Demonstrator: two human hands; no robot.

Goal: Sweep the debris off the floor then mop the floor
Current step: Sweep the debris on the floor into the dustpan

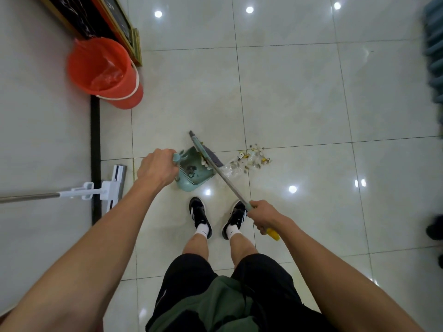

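A teal dustpan (191,173) stands on the white tiled floor just ahead of my feet, with some bits inside it. My left hand (157,167) grips the top of its handle. My right hand (262,216) is closed around the broom handle (230,185), near its yellow end. The broom head (207,152) rests at the dustpan's mouth. A small pile of debris (251,160), scraps and a clear wrapper, lies on the floor right of the broom head.
An orange bucket (105,70) lined with a red bag stands at the far left by framed boards. A white flat mop (105,190) lies on the floor at the left, beside a black strip. Blurred teal furniture (435,49) is at the right edge.
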